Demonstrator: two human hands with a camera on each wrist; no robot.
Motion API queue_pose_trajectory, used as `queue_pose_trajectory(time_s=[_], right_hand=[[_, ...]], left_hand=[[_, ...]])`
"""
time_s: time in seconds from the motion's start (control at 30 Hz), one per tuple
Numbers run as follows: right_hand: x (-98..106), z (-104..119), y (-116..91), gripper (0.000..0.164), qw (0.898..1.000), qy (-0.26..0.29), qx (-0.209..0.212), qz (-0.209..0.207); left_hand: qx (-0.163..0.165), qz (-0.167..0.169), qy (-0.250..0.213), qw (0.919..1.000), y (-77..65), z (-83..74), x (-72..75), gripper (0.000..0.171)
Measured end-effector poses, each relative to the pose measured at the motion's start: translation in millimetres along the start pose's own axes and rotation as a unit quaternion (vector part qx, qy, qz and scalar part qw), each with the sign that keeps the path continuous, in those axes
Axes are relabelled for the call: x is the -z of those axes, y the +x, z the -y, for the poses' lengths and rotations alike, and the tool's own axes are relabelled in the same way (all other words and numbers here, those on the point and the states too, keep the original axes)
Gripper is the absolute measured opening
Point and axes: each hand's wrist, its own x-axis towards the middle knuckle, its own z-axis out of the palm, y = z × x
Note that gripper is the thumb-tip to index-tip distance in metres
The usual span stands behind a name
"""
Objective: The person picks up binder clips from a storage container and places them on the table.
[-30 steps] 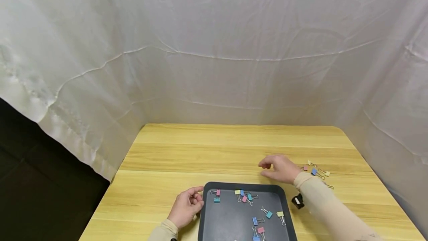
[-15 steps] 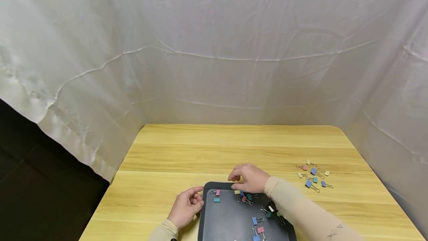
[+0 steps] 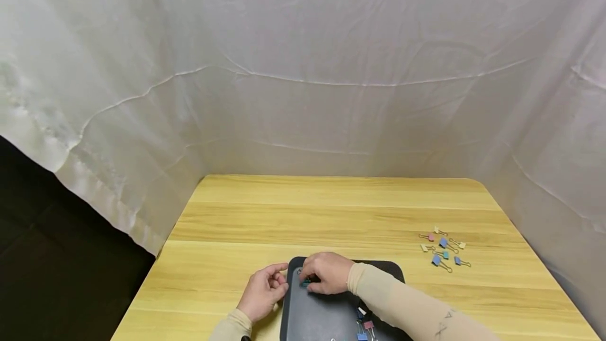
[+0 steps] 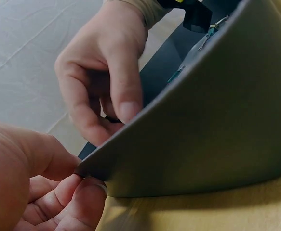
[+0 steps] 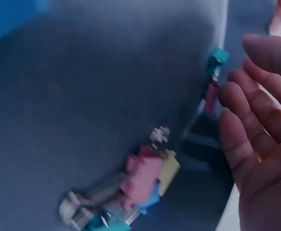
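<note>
My left hand (image 3: 265, 293) is at the far left corner of a dark grey tray (image 3: 285, 314). In the left wrist view its thumb and fingers pinch the tray's edge (image 4: 193, 130). My right hand (image 3: 329, 272) is over the tray's far left part, fingers loosely bent, with no object visible between them in the right wrist view. Close to those fingertips lie a teal binder clip (image 5: 219, 56) and a pink binder clip (image 5: 211, 96). Farther along the tray sits a bunch with a pink clip (image 5: 145, 178) and a yellow clip (image 5: 170, 172), blurred.
More binder clips lie in the tray, among them a pink one (image 3: 369, 325) and a blue one (image 3: 362, 337); the right forearm covers others. Several clips, including a blue clip (image 3: 436, 260), are scattered on the wooden table (image 3: 303, 214) to the right. A pale curtain (image 3: 331, 120) encloses the table.
My right hand has travelled left from beside the loose clips, across the tray's far rim, to the far left corner. The left hand and tray have not moved.
</note>
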Motion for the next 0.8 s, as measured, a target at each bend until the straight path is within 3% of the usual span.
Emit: queue_pose_trajectory(time_s=[0.27,0.53,0.8], right_hand=[[-9,1,2,0.016,0.999,-0.040,0.018,0.017],[-9,11,4,0.021,0.998,-0.041,0.028,0.048],[-8,20,7,0.023,0.997,-0.006,0.023,0.078]], left_hand=[[0.004,0.000,0.007,1.0000,0.4,-0.8,0.3,0.040],[0.008,0.003,0.016,0.9998,-0.2,-0.3,0.1,0.040],[0.004,0.009,0.001,1.0000,-8.4,-33.1,4.5,0.039]])
